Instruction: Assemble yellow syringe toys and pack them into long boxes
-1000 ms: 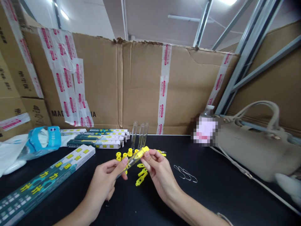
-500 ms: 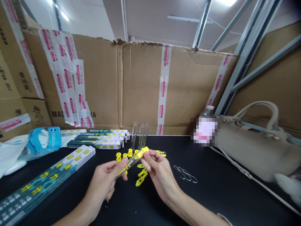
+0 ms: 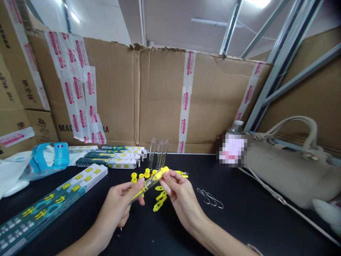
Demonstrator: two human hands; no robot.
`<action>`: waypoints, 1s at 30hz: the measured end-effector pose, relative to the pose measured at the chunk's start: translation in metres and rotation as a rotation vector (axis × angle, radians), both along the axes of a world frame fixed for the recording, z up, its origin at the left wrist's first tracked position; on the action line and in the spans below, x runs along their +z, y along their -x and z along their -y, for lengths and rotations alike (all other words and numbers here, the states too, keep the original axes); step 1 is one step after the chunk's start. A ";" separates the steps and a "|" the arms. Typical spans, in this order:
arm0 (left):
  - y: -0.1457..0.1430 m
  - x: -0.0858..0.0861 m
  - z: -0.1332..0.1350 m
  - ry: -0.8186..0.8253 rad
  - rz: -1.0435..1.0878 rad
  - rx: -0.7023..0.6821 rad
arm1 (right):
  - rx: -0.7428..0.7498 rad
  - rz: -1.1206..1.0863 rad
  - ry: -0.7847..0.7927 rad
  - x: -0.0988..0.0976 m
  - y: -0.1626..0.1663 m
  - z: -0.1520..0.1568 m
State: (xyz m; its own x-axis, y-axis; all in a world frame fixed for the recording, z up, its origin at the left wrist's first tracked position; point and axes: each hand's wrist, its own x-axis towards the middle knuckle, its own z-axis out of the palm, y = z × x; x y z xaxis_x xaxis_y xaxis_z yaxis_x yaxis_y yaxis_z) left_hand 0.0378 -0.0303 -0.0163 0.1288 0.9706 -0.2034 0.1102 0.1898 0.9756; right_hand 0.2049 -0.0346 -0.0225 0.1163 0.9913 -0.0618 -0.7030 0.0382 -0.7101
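Note:
A clear tubular spring scale [image 3: 151, 181] with a yellow top cap and a spring inside slants up to the right between my hands. My left hand [image 3: 117, 202] is closed around its lower part, thumb along the tube. With thumb and fingertips, my right hand [image 3: 182, 193] pinches the yellow cap end. A small metal hook [image 3: 119, 232] shows below my left hand. Behind and beneath lie several yellow caps [image 3: 147, 173] and flat yellow pieces [image 3: 160, 204], some partly hidden by my hands. A few clear tubes [image 3: 160, 154] stand upright farther back.
Metal hooks [image 3: 210, 199] lie right of my hands on the black table [image 3: 165, 236]. Long printed boxes [image 3: 61, 192] lie at left, more boxes [image 3: 117, 156] behind. A blue tissue pack [image 3: 50, 156], a bottle [image 3: 234, 142] and a beige handbag [image 3: 285, 160] border the area. Cardboard [image 3: 160, 96] walls the back.
The view has shifted very slightly. Both hands keep the same grip on the spring scale, and nothing else has visibly moved.

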 end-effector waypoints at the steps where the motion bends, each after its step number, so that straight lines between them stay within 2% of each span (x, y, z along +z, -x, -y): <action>1: 0.000 -0.002 -0.001 -0.001 -0.009 -0.012 | 0.009 0.001 0.004 0.000 0.000 0.000; 8: 0.005 -0.015 -0.005 -0.081 -0.077 -0.260 | 0.113 0.236 -0.069 0.011 -0.010 -0.005; 13: 0.010 -0.016 -0.007 -0.207 -0.101 -0.313 | 0.180 0.451 -0.158 0.015 -0.014 -0.008; 17: 0.014 -0.008 -0.007 -0.306 -0.243 -0.323 | 0.211 0.690 -0.203 0.016 -0.019 -0.011; 20: 0.018 -0.001 -0.007 -0.388 -0.360 -0.332 | 0.219 0.995 -0.238 0.028 -0.041 -0.012; 22: 0.021 0.004 -0.006 -0.431 -0.444 -0.327 | 0.163 1.246 -0.304 0.040 -0.067 -0.015; 24: 0.023 0.007 -0.005 -0.491 -0.550 -0.294 | 0.156 1.529 -0.263 0.049 -0.097 -0.018; 25: 0.024 0.009 -0.004 -0.531 -0.606 -0.271 | 0.209 1.660 -0.209 0.051 -0.110 -0.020; 28: 0.025 0.012 0.000 -0.634 -0.734 -0.217 | 0.338 1.749 -0.136 0.049 -0.136 -0.025; 30: 0.024 0.013 0.001 -0.651 -0.791 -0.205 | 0.419 1.748 -0.153 0.044 -0.137 -0.026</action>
